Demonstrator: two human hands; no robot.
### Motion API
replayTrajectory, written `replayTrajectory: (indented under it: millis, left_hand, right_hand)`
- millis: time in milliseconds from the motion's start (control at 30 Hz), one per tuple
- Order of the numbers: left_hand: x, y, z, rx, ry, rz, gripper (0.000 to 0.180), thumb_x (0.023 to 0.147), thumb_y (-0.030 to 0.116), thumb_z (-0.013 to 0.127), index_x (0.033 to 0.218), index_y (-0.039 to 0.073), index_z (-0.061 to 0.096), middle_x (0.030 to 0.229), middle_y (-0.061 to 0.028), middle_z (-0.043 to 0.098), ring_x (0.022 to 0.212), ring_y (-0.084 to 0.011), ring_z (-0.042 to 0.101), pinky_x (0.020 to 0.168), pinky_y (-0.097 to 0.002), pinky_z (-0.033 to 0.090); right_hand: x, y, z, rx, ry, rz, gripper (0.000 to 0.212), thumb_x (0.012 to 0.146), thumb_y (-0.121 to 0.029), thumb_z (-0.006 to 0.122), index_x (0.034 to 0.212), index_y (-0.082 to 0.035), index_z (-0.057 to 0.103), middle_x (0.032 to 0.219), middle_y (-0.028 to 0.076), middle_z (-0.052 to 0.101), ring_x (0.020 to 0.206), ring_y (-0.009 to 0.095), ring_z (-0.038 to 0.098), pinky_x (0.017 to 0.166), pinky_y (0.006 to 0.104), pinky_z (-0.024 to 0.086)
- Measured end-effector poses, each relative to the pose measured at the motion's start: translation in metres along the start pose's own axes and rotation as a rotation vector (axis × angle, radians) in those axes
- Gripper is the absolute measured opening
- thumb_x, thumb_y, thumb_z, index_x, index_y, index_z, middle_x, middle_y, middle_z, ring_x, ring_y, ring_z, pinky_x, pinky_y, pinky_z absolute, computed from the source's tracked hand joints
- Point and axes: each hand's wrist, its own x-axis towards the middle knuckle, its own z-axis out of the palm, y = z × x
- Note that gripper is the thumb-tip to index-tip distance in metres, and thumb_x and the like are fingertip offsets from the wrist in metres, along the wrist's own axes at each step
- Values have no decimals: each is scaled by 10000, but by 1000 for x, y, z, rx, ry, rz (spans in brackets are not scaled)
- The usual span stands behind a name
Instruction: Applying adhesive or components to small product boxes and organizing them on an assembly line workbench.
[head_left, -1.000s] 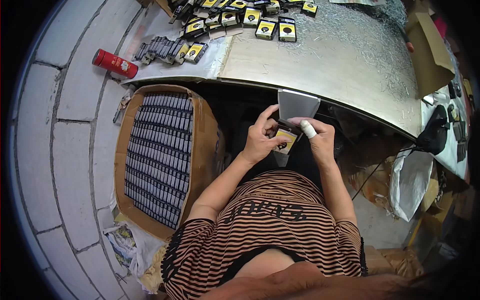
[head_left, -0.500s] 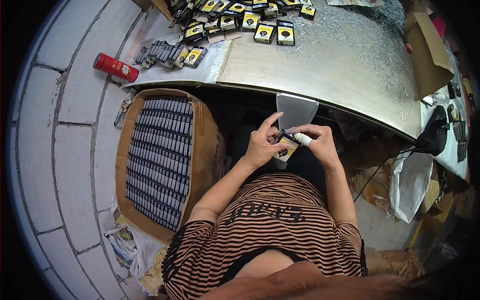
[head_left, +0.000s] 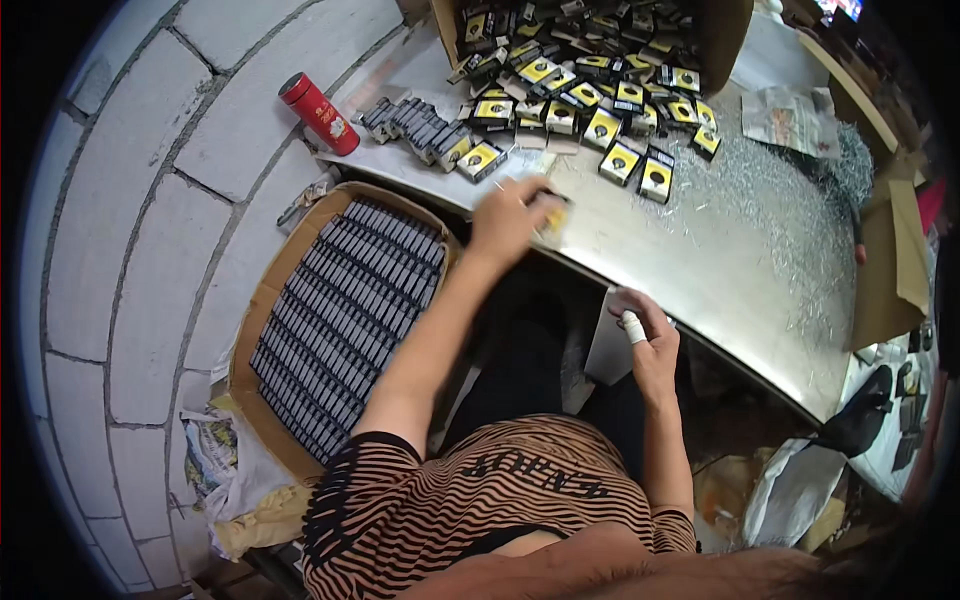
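My left hand [head_left: 505, 225], blurred by motion, is closed around a small yellow-and-black carton [head_left: 551, 216] above the near edge of the metal-topped table [head_left: 720, 290]. Just beyond it lies a row of small cartons [head_left: 425, 130], mostly showing grey sides. My right hand [head_left: 652, 340] hovers lower down beside a grey metal panel [head_left: 606, 345] below the table edge. Its fingers are loosely curved apart from the white-wrapped thumb, and I see nothing held in them.
Many loose cartons [head_left: 602, 128] spill from a cardboard box at the back. Small metal pins [head_left: 790, 220] are strewn across the table's right side. A large cardboard box [head_left: 265, 300] packed with rows of cartons stands at left. A red flask [head_left: 320, 115] lies near the brick wall.
My left hand has moved up and away from my right, taking the carton over the table edge. My right hand has let go of it and dropped slightly. The view has shifted.
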Motion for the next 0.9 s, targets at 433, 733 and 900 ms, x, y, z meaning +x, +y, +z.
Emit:
replayTrajectory:
  millis: [433, 733, 900]
  left_hand:
    - [104, -66, 11, 1012, -88, 49, 578, 750, 134, 725, 1272, 49, 493, 1173, -157, 539, 1103, -323, 532, 888, -501, 428]
    - [122, 22, 159, 492, -297, 80, 652, 872, 402, 623, 1318, -26, 413, 1178, -258, 569, 1094, -387, 580, 893, -483, 485]
    - [118, -9, 147, 170, -164, 68, 669, 810, 206, 670, 1338, -46, 347, 1140, -284, 561, 983, -438, 596, 853, -474, 504]
  right_hand:
    - [158, -5, -113, -1042, 176, -78, 398, 888, -233, 620, 1240, -53, 583, 1220, 223, 598, 1108, 389, 588, 942, 428, 475]
    - [159, 36, -99, -1510, -44, -80, 518, 898, -227, 503, 1381, -47, 452, 1455, 179, 416, 1291, 495, 402, 1048, 471, 411]
    - [86, 14, -132, -1257, -91, -108, 609, 769, 51, 514, 1365, -73, 480, 1455, 151, 432, 1330, 404, 405, 1069, 420, 404]
